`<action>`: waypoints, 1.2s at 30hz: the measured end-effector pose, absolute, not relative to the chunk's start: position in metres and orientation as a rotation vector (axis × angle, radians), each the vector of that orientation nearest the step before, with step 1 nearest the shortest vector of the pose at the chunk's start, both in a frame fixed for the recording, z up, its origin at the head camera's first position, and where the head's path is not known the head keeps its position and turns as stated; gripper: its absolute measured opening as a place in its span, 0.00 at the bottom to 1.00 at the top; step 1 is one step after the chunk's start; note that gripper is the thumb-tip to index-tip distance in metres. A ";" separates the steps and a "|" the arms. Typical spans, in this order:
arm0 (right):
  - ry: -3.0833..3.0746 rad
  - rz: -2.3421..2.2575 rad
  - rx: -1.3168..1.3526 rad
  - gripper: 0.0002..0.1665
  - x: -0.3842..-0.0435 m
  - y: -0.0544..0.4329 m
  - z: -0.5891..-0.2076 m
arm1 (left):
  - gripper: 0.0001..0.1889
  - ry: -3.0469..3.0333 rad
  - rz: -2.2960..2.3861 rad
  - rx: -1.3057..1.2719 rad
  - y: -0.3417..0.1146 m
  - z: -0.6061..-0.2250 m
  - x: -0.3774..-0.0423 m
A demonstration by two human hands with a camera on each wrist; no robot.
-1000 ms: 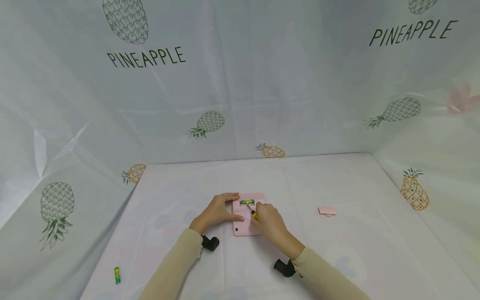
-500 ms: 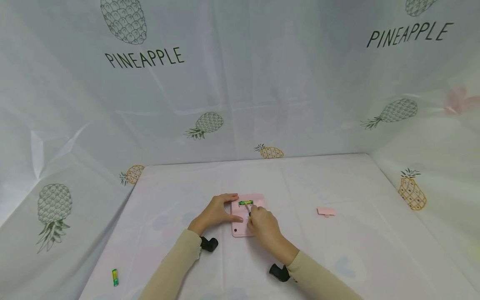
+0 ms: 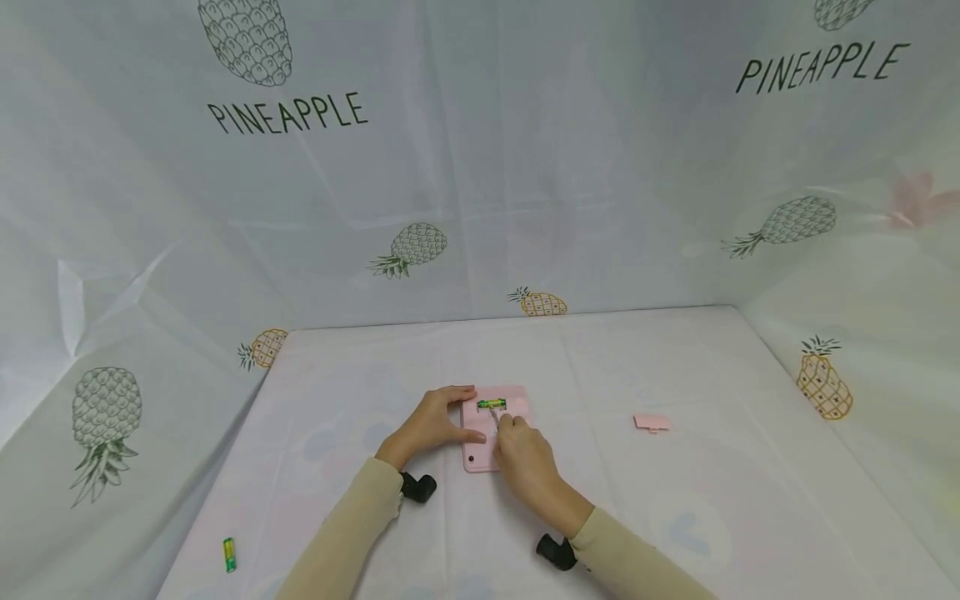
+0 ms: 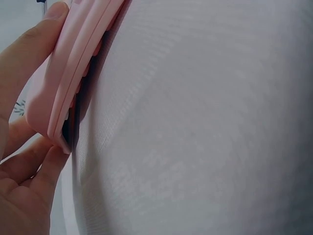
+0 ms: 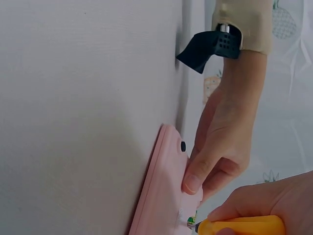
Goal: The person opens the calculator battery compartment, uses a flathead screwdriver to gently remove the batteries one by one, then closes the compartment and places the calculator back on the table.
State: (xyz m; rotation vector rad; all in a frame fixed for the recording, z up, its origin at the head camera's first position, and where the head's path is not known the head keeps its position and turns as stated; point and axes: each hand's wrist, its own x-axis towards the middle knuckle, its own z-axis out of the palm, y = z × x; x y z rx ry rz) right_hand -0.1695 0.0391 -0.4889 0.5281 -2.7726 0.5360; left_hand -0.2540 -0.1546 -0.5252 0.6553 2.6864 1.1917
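A pink calculator (image 3: 480,454) lies face down on the table, its keys (image 4: 78,88) glimpsed underneath in the left wrist view. My left hand (image 3: 427,427) grips its left side, with the thumb on the back and the fingers at the far edge. In the open battery slot sits a green and yellow battery (image 3: 492,404). My right hand (image 3: 527,462) holds a screwdriver (image 5: 244,226) by its yellow handle. The metal shaft (image 3: 494,419) reaches to the battery's near side; the exact contact of its tip is too small to tell.
A pink battery cover (image 3: 652,423) lies to the right on the white cloth. Another green battery (image 3: 229,555) lies at the front left. Black wrist cameras (image 3: 418,488) hang by both sleeves. A pineapple-print curtain (image 3: 480,167) stands behind the table.
My right hand has shifted slightly left and rolled over the screwdriver, so its yellow handle no longer shows in the head view. My left hand and the calculator stay put.
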 end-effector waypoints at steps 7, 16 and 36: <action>-2.750 0.500 0.512 0.16 -0.168 0.038 -0.495 | 0.46 2.693 1.184 0.658 -0.155 -0.525 -0.254; -2.812 0.619 0.531 0.13 -0.170 0.044 -0.490 | 0.46 2.691 1.173 0.635 -0.155 -0.525 -0.252; -2.772 0.547 0.530 0.13 -0.170 0.036 -0.489 | 0.47 2.700 1.135 0.633 -0.153 -0.524 -0.255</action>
